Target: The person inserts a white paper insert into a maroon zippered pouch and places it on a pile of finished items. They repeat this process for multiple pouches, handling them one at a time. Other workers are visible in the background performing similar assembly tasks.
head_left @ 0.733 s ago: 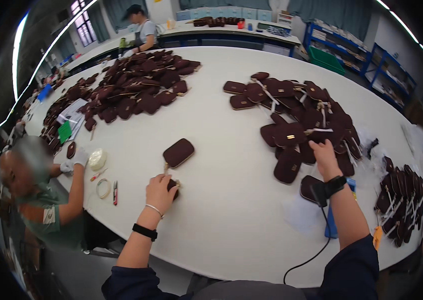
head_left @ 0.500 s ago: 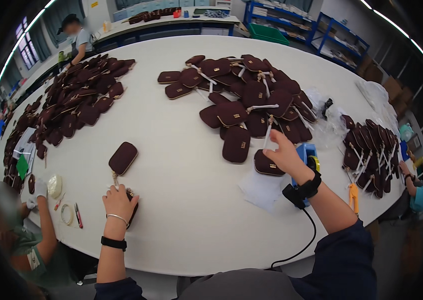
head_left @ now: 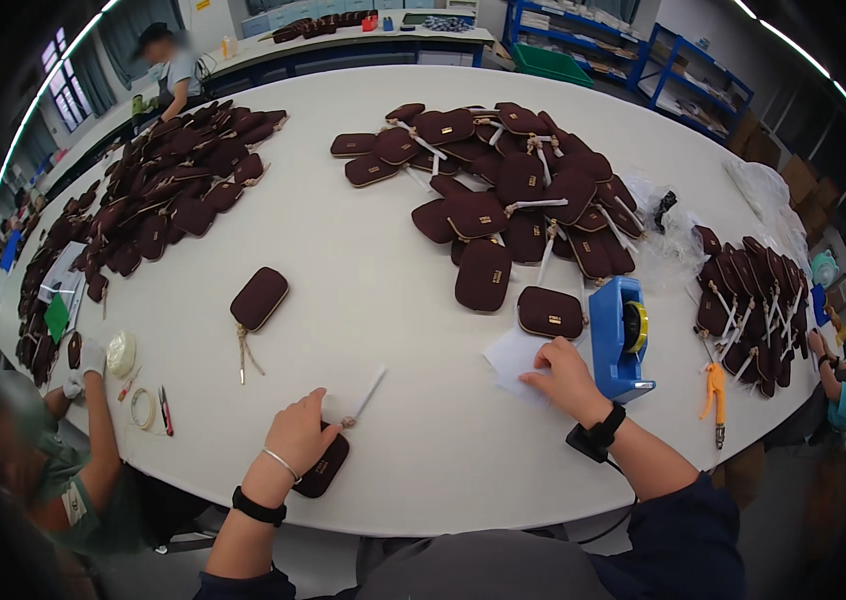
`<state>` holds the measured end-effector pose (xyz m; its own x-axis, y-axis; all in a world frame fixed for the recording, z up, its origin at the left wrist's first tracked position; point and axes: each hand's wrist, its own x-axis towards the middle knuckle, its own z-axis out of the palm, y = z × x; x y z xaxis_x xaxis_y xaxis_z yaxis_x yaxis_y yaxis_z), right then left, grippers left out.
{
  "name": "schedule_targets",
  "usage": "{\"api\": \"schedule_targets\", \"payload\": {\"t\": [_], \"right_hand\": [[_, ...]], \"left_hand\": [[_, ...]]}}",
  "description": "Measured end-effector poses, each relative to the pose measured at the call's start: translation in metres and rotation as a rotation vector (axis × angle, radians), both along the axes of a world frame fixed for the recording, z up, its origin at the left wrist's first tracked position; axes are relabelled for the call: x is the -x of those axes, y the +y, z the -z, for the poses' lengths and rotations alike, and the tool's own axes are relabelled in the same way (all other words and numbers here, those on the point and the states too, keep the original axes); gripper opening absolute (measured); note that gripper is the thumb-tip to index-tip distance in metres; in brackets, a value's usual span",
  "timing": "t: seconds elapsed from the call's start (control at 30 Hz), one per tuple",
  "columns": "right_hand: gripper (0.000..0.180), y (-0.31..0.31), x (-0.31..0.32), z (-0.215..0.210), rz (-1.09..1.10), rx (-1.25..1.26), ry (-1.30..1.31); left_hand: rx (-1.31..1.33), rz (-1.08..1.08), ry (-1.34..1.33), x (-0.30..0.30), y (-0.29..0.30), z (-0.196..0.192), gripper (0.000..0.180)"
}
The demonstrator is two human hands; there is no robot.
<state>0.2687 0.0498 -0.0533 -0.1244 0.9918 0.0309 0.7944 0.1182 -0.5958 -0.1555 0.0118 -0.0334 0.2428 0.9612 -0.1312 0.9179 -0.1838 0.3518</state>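
At the near edge of the table, my left hand (head_left: 295, 436) grips a dark maroon zip pouch (head_left: 326, 472), fingers over its upper left side. A white-wrapped tassel (head_left: 371, 396) sticks out from the pouch's cord. My right hand (head_left: 569, 380) reaches over white paper sheets (head_left: 509, 357), thumb apart from the fingers, fingertips at the paper. Just beyond those fingers lies another maroon pouch (head_left: 550, 312), partly on the sheets. A blue tape dispenser (head_left: 611, 345) with a yellow roll stands right of that hand. Left of centre lies a single pouch (head_left: 260, 299) with an unwrapped tassel (head_left: 245, 350).
Beyond my right hand is a heap of pouches (head_left: 518, 180), many with white-wrapped tassels. Another heap (head_left: 193, 165) spreads at far left. Clear plastic (head_left: 678, 245), more pouches (head_left: 758, 300) and an orange-handled tool (head_left: 714, 395) lie right. Co-workers sit around the table.
My left hand has moved right and nearer with its pouch, whose wrapped tassel now shows. My right hand has left the white-wrapped tassel by the heap and come nearer, onto the paper.
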Motion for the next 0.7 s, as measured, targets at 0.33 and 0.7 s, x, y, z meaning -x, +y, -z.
{"api": "schedule_targets", "payload": {"t": [0.33, 0.7], "right_hand": [[0.020, 0.005, -0.009, 0.022, 0.046, -0.023, 0.102], [0.020, 0.020, -0.021, 0.022, -0.051, -0.171, 0.149]], "left_hand": [[0.003, 0.022, 0.217, -0.040, -0.018, 0.002, 0.037], [0.008, -0.034, -0.023, -0.031, -0.018, 0.013, 0.019]]}}
